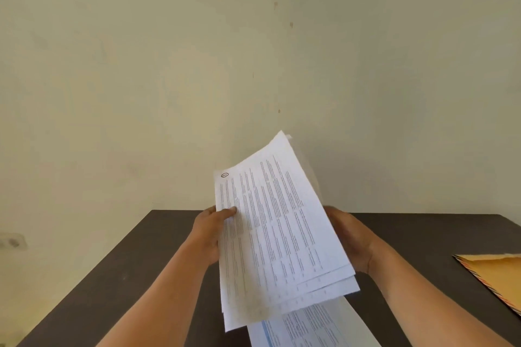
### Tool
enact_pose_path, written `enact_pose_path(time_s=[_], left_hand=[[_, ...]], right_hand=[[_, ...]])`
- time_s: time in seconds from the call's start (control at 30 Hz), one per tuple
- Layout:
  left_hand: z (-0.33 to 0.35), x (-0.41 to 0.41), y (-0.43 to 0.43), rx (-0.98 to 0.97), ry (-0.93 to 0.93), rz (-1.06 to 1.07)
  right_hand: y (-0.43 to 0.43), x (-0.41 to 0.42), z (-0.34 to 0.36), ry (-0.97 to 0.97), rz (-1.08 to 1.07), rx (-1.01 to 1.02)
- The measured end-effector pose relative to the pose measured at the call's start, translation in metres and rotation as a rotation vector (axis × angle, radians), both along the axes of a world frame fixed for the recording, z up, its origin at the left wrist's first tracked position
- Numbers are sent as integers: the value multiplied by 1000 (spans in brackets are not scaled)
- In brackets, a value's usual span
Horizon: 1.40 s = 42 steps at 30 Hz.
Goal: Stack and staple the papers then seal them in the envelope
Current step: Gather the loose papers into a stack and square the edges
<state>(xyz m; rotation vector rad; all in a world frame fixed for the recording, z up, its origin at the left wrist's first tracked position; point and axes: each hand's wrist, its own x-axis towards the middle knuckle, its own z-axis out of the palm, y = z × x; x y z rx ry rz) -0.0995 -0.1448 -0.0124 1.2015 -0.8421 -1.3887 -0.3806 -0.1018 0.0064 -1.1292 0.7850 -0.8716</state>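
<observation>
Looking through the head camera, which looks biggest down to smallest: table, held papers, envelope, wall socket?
1. table
2. held papers (near the camera, so flattered)
3. envelope (cut off at the frame edge)
4. wall socket

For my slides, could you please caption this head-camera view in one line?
The left hand and right hand hold uneven printed papers above a dark table; an envelope lies at right.

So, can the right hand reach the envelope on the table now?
Probably yes, once freed: the right hand now holds the papers, but the envelope lies to its right on the table, nothing between.
</observation>
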Motion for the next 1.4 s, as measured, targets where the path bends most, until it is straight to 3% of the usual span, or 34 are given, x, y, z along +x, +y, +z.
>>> enact_pose_path(time_s=[0.1, 0.13, 0.2, 0.3, 0.37, 0.43, 0.67, 0.9, 1.0, 1.1, 1.2, 1.4], left_hand=[[1, 6, 5, 23, -51, -20], [1, 10, 8, 34, -60, -28], [-3, 19, 12, 33, -62, -47], [-10, 33, 15, 1, -74, -57], [-12, 39, 17, -22, -97, -42], [-12, 43, 19, -37, -115, -34], [-9, 48, 25, -78, -45, -105], [25, 39, 29, -209, 171, -275], [33, 37, 27, -226, 155, -277], [33, 32, 23, -211, 31, -102], [28, 27, 21, -211, -91, 99], [21, 19, 23, -231, -245, 265]], right_hand=[[-15, -10, -22, 13, -167, 125], [-18, -11, -32, 136, -288, 117], [-26, -15, -59, 609, -489, 29], [-26, -10, -105, 1259, -413, -61], [-20, -1, -123, 1445, -430, -62], [-16, 8, -127, 1478, -498, -116], [-28, 21, -125, 1292, -482, -85], [-23, 37, -60, 462, -464, -121], [-15, 46, -17, 280, -327, -189], [-17, 49, 6, 177, -219, -210], [-16, 50, 12, 51, -275, -198], [-12, 48, 7, -52, -277, -164]])
